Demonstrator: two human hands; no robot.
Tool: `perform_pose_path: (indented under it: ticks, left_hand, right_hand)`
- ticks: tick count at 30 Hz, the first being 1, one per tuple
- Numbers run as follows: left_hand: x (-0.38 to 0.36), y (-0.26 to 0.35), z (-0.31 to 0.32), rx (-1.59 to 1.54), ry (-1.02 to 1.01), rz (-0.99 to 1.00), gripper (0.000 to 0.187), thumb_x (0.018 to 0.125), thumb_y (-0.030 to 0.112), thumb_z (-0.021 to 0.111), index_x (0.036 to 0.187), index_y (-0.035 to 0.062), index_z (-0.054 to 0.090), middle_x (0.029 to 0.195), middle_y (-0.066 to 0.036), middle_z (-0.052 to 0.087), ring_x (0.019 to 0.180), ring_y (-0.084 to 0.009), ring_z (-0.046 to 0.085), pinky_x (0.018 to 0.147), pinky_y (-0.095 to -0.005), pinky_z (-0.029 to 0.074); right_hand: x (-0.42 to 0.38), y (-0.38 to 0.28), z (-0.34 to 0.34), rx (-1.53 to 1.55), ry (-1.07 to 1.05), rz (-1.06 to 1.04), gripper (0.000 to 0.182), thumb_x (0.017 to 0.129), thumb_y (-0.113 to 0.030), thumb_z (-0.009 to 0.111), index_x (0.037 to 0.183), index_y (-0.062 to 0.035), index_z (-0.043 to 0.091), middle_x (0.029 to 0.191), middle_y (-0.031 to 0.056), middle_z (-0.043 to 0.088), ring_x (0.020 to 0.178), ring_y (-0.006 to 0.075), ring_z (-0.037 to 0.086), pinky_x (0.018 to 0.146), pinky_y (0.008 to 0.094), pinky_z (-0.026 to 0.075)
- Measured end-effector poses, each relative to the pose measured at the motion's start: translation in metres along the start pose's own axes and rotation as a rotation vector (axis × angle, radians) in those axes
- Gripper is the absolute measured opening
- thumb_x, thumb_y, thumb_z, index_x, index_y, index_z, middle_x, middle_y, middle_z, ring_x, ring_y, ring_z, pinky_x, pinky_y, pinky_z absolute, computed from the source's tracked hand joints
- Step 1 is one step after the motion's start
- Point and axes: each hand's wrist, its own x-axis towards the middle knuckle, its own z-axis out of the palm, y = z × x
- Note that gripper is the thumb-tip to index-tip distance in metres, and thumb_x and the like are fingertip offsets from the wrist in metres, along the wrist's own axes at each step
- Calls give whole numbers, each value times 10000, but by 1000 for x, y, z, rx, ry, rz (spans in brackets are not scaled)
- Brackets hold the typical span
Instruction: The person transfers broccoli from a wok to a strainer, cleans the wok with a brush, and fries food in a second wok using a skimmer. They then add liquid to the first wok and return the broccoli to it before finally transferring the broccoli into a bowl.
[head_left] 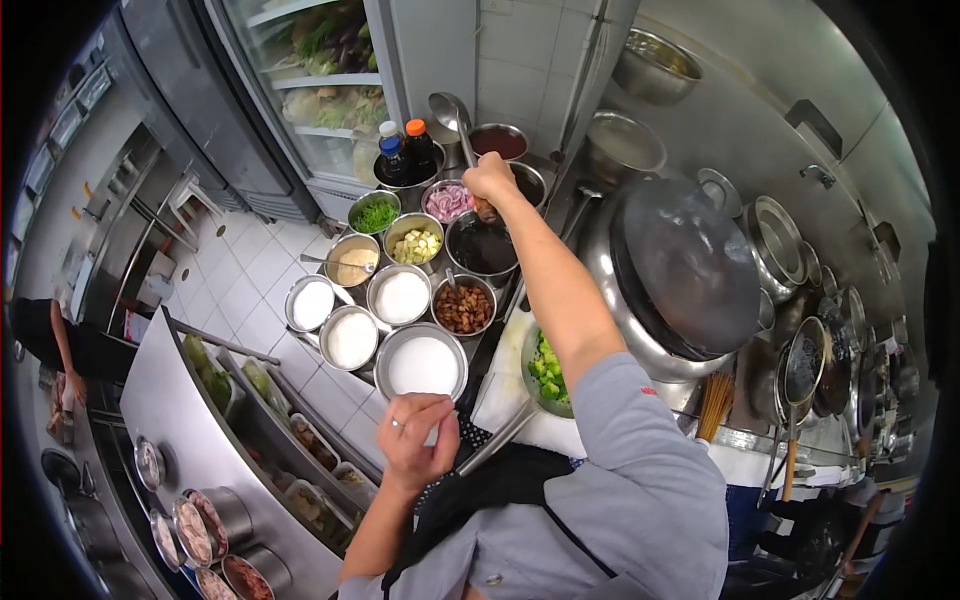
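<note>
My right hand (490, 180) reaches to the far side of the containers, wrapped around the handle of a metal ladle (449, 108). The ladle's bowl points up and away, and a brown handle end shows below my fist. Beneath that hand are a pot of dark sauce (482, 246) and a bowl of sliced purple onion (447, 202). Close to my body, my left hand (418, 438) is closed with curled fingers, a ring on one. It is at the near rim of a metal bowl of white powder or grains (424, 366). Whatever its fingers hold is hidden.
Several smaller containers hold white contents (350, 338), browned pieces (464, 306), pale cubes (414, 245) and chopped greens (375, 216). Bottles (416, 140) stand behind. At right is a big dark wok (690, 265); broccoli (547, 372) lies beneath my arm. A person (70, 335) stands far left.
</note>
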Motion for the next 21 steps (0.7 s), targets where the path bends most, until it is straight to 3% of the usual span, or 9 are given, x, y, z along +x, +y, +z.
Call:
perform_pose_path:
  ticks: [1, 4, 7, 9, 11, 14, 15, 21]
  left_hand:
    - [-1, -1, 4, -8, -10, -2, 209, 715, -54, 659, 908, 24, 637, 828, -139, 671, 702, -267, 625, 624, -337, 479]
    - [-12, -2, 6, 10, -76, -59, 195, 718, -43, 667, 899, 24, 638, 830, -136, 674, 711, -262, 631, 636, -333, 486]
    - [-20, -2, 3, 18, -54, -106, 202, 711, -38, 686, 897, 29, 643, 837, -125, 674, 718, -270, 638, 641, -338, 497]
    - [-26, -2, -2, 30, -32, -140, 192, 715, -36, 686, 892, 27, 646, 837, -128, 674, 721, -274, 638, 648, -337, 497]
    - [-32, -2, -8, 44, -7, -179, 151, 734, -28, 675, 874, 19, 648, 833, -143, 676, 724, -274, 635, 665, -329, 490]
    - [-39, 2, -21, 79, 10, -226, 132, 746, -26, 671, 873, 8, 653, 842, -148, 677, 742, -268, 636, 680, -328, 490]
    - [-44, 2, -24, 78, 23, -243, 127, 750, -26, 668, 873, 4, 654, 845, -148, 676, 747, -265, 636, 684, -326, 489]
    - [-64, 3, -40, 64, 55, -319, 109, 770, -30, 648, 878, -15, 659, 849, -150, 671, 768, -248, 634, 708, -310, 484]
  right_hand:
    - [7, 5, 5, 9, -8, 5, 369, 775, -134, 630, 1065, 95, 644, 1080, 302, 658, 1044, 378, 662, 925, 418, 510]
    - [33, 15, 20, 282, -160, 53, 275, 794, -115, 628, 968, 98, 640, 914, 254, 692, 805, 336, 710, 729, 426, 576]
    - [5, -1, 0, 808, -265, 230, 124, 818, -85, 613, 843, 37, 613, 723, 155, 647, 573, 241, 641, 517, 374, 557]
    - [-7, -8, -7, 1052, -242, 282, 63, 829, -59, 617, 788, -23, 585, 670, 97, 612, 542, 181, 605, 477, 295, 526]
    - [-18, -14, -16, 1294, -238, 340, 119, 834, -30, 615, 742, -56, 544, 659, 61, 587, 568, 134, 593, 459, 217, 499]
    - [-1, -5, -16, 1594, -325, 347, 135, 839, -38, 615, 736, -43, 528, 660, 53, 585, 569, 136, 593, 462, 202, 498]
    - [0, -3, -19, 1601, -376, 329, 130, 830, -44, 612, 752, -61, 510, 670, 43, 557, 586, 145, 597, 477, 233, 519]
    - [-9, -10, -27, 1542, -278, 305, 133, 848, -55, 615, 752, -49, 523, 661, 41, 574, 571, 138, 597, 464, 210, 505]
